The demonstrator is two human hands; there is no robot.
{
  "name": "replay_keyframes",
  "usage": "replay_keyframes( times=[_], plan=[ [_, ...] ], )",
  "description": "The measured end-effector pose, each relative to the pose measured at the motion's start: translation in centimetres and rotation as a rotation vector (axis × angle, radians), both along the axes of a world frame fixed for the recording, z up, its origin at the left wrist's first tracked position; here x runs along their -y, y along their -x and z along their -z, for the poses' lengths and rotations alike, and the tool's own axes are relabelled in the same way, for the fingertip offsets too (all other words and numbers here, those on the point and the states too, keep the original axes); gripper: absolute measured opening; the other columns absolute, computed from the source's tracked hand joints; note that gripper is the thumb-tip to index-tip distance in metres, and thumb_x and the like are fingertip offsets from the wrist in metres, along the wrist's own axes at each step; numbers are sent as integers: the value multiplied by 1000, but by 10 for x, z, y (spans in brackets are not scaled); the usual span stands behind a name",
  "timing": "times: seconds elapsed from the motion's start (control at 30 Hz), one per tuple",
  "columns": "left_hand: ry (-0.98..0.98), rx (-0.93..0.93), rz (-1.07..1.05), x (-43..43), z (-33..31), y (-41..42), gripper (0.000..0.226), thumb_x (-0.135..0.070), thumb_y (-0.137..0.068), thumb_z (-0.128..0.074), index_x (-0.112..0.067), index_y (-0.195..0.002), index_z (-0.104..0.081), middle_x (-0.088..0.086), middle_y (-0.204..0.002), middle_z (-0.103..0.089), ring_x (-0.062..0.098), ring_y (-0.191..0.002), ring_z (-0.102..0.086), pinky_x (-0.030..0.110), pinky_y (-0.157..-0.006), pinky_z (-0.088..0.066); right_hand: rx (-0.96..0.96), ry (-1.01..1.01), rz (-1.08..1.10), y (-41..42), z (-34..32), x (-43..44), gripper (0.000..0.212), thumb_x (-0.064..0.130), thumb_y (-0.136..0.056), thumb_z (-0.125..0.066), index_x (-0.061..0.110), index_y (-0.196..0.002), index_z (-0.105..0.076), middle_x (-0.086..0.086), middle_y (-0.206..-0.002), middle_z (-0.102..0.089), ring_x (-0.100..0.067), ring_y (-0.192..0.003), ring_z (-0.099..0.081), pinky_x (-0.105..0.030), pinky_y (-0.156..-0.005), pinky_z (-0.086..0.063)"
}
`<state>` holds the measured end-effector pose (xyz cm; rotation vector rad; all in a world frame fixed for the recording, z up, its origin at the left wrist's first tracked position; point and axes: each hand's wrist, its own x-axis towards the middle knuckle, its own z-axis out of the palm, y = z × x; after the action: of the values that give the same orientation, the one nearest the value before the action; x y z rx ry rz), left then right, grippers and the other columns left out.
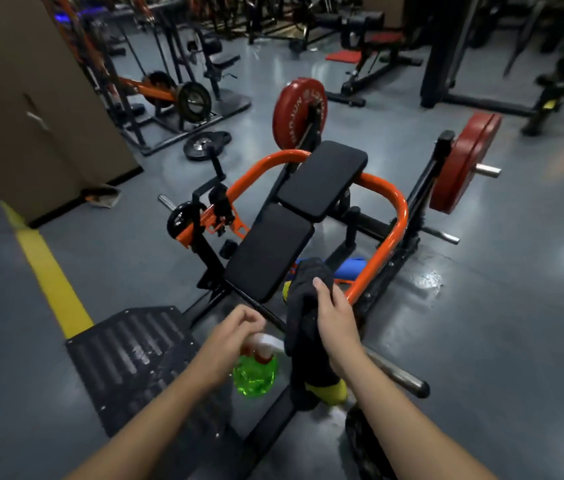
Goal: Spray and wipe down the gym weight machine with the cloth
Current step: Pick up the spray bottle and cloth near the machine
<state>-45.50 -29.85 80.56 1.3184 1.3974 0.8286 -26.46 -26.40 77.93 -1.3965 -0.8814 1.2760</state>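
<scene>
Near the seat pad point(268, 251), the left hand point(235, 336) grips the spray bottle point(256, 372) to aim; the right hand point(334, 320) clutches the cloth point(306, 285) for wiping.

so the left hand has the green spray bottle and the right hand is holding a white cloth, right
Not quite. The cloth is black, not white, as the head view shows. The rest stands: the left hand grips the green spray bottle and the right hand holds the cloth.
</scene>
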Motion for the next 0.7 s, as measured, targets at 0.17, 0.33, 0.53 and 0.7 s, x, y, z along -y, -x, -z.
replay_keyframes(
  times=[0.17, 0.33, 0.53, 0.7],
  plan=[
    [44, -13, 36, -1, -3, 63, 61, -77, -86, -51, -30, -124, -61, -24, -80, -67, -4, -71, -59, 26, -70, -45, 165, -61, -128, 69, -23, -10, 67, 77, -89, -54, 26, -131, -63, 12, -132, -66, -4, -126, -57, -37, -111, -44],
    [-16, -54, 122, -20, 15, 104, 84, -72, -72, -75, -46, -146, -43, -24, -129, -64, -7, -113, -62, 22, -97, -50, 207, -115, -351, 133, -36, -9, 38, 49, -100, -58, 24, -126, -69, 11, -124, -72, -6, -120, -64, -40, -108, -50],
    [-13, 96, 91, -53, 9, 130, 44, -47, -82, -72, -25, -120, -67, -15, -92, -76, -3, -82, -68, 23, -75, -54, 145, -135, -458, 143, -32, -2, 31, 32, -106, -55, 20, -133, -65, 11, -130, -69, -6, -125, -61, -27, -107, -47],
    [19, 48, -26, -96, -3, 113, 61, -75, -82, -64, -27, -118, -73, -15, -90, -75, 5, -87, -71, 31, -80, -58, 254, -160, -427, 125, -13, -17, 62, 57, -86, -70, 41, -143, -50, 18, -141, -49, 5, -134, -45, -17, -108, -43]
  ],
)
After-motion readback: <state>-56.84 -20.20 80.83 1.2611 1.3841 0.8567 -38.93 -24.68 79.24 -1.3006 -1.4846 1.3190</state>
